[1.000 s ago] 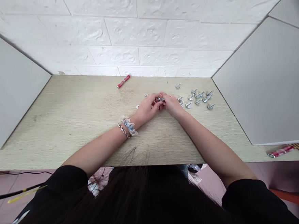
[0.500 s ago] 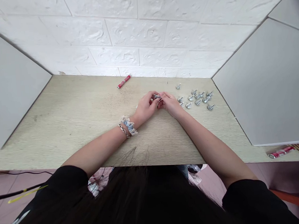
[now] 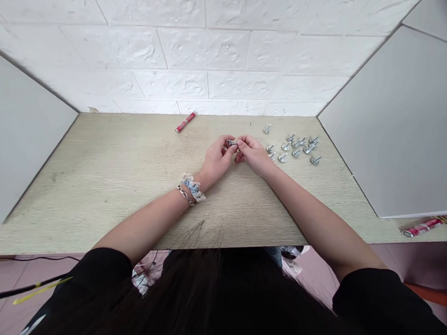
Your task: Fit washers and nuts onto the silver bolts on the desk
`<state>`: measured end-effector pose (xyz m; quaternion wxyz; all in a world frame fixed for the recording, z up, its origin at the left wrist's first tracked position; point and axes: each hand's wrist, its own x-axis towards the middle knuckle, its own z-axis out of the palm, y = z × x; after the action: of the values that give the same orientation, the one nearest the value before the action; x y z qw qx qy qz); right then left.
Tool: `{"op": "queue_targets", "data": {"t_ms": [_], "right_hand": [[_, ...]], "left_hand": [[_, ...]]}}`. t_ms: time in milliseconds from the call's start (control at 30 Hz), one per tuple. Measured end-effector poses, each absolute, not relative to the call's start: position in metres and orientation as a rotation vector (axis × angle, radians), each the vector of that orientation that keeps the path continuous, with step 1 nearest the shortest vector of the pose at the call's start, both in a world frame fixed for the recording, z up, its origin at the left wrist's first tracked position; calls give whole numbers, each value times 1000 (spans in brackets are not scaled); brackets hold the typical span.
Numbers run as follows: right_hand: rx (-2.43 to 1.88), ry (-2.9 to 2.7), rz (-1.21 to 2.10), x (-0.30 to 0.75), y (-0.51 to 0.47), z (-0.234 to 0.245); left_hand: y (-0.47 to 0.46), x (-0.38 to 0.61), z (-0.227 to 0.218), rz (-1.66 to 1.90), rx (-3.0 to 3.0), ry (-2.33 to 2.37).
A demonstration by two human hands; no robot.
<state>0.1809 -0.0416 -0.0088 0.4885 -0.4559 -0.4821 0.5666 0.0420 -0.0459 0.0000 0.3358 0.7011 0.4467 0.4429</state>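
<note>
My left hand (image 3: 217, 160) and my right hand (image 3: 253, 154) meet over the middle of the wooden desk (image 3: 105, 181). Between their fingertips they pinch one small silver bolt (image 3: 231, 143), held a little above the desk. Both hands have curled fingers closed on it. My left wrist wears a scrunchie and a chain bracelet (image 3: 189, 187). Just right of my right hand lie several more silver bolts (image 3: 296, 147), loose on the desk.
A red tube (image 3: 184, 122) lies near the back wall. Grey side panels (image 3: 404, 124) close the desk on the left and right. Another red tube (image 3: 421, 227) lies beyond the right panel's near edge. White brick wall stands behind.
Both hands have lifted the bolt slightly and drawn it a little to the left and away from me. The small pieces seen on the desk left of the hands are now hidden.
</note>
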Motion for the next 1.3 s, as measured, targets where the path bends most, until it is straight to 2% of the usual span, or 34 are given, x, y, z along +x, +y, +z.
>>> {"op": "queue_targets", "data": {"t_ms": [667, 933, 1300], "right_hand": [[-1201, -1297, 1269, 173, -46, -5], [-1502, -1925, 659, 183, -48, -5], [-1775, -2117, 593, 180, -53, 7]], "left_hand": [[-41, 41, -4, 1185, 1752, 1203], [-39, 41, -7, 1214, 1723, 1166], [-46, 41, 0, 1164, 1731, 1137]]}}
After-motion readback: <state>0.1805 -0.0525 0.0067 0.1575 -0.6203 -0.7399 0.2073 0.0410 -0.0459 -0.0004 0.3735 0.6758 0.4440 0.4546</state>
